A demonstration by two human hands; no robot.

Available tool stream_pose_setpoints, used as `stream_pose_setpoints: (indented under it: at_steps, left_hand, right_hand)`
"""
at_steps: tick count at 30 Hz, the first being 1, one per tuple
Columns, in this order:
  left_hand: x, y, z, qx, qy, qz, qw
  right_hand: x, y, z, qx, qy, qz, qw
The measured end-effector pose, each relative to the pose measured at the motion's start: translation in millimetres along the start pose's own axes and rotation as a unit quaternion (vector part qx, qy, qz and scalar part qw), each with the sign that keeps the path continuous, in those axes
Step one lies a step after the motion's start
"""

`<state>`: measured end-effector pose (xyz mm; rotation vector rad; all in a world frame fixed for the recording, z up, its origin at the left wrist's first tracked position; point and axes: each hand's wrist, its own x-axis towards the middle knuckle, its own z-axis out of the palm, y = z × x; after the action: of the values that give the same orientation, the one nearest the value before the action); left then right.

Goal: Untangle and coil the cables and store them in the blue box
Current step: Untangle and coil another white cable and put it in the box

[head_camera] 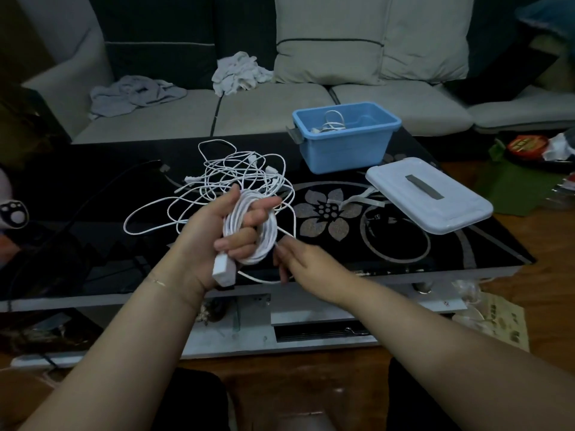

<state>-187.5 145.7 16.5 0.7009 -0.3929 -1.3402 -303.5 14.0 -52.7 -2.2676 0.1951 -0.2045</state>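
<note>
A white cable is being wound into a coil that is gripped by the left hand above the near edge of the black table. The loops are being clamped between the curled fingers and the palm, and a white plug is hanging below that hand. The free tail of the cable is being pinched by the right hand, though the blur there is hiding the exact hold. The cable is judged light, limp and springy, so the coil is best held across all its loops at once. More tangled cables are lying on the table behind the hands. Another cable is already lying in the blue box, and its lid is lying just beside it.
</note>
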Motion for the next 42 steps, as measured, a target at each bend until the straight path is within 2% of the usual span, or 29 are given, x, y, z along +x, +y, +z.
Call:
stream_pose_setpoints:
  at_steps: [1,3,8,12,14,16,18,23,24,26,27,30,34,39,42]
  left_hand:
    - [0.0,-1.7,2.5,0.034,0.071,0.043,0.996]
    - [-0.1,-6.2,7.2,0.081,0.147,0.096,0.981]
    - [5.3,-16.3,7.3,0.14,0.236,0.13,0.953]
    - [5.6,-19.8,8.2,0.2,0.263,0.114,0.937]
    - [8.7,-24.0,6.2,0.323,0.307,0.081,0.892]
    - [13.2,-27.2,2.5,0.448,0.344,0.081,0.821]
    - [16.8,-29.1,-1.5,0.519,0.353,0.084,0.774]
    - [17.6,-39.6,-4.1,0.627,0.301,0.013,0.719]
    - [16.4,-41.0,-1.4,0.621,0.293,0.003,0.727]
    - [14.3,-42.0,2.4,0.587,0.247,-0.01,0.771]
    - [12.4,-42.2,5.1,0.586,0.219,-0.019,0.78]
    - [8.1,-43.5,8.0,0.601,0.163,-0.045,0.781]
    - [4.4,-42.3,13.5,0.57,0.112,-0.013,0.814]
    - [4.6,-39.4,17.3,0.515,0.086,0.007,0.853]
    - [4.8,-38.4,17.1,0.506,0.088,0.013,0.858]
  right_hand:
    - [-2.3,-4.8,4.4,-0.016,-0.016,-0.007,1.0]
    - [-6.2,-15.1,8.6,-0.06,-0.04,-0.021,0.997]
    - [-16.2,-31.2,8.9,-0.216,-0.069,-0.082,0.971]
    - [-21.6,-38.2,9.5,-0.228,-0.067,-0.113,0.965]
    - [-22.1,-40.4,5.7,-0.227,-0.052,-0.114,0.966]
    - [-22.4,-40.4,1.6,-0.222,-0.035,-0.109,0.968]
    - [-23.1,-38.5,-3.3,-0.224,-0.025,-0.109,0.968]
    - [-22.7,-33.0,-13.8,-0.257,0.002,-0.119,0.959]
    - [-22.7,-32.5,-16.4,-0.266,0.008,-0.122,0.956]
    - [-23.1,-32.5,-22.3,-0.265,0.019,-0.117,0.957]
    - [-23.2,-31.9,-26.1,-0.256,0.025,-0.107,0.96]
    - [-20.3,-28.4,-39.6,-0.222,0.046,-0.062,0.972]
    - [-13.1,-15.7,-48.4,-0.096,0.086,0.003,0.992]
    - [-10.0,-10.0,-40.1,0.064,0.068,-0.031,0.995]
    - [-10.7,-11.2,-37.4,0.081,0.066,-0.044,0.994]
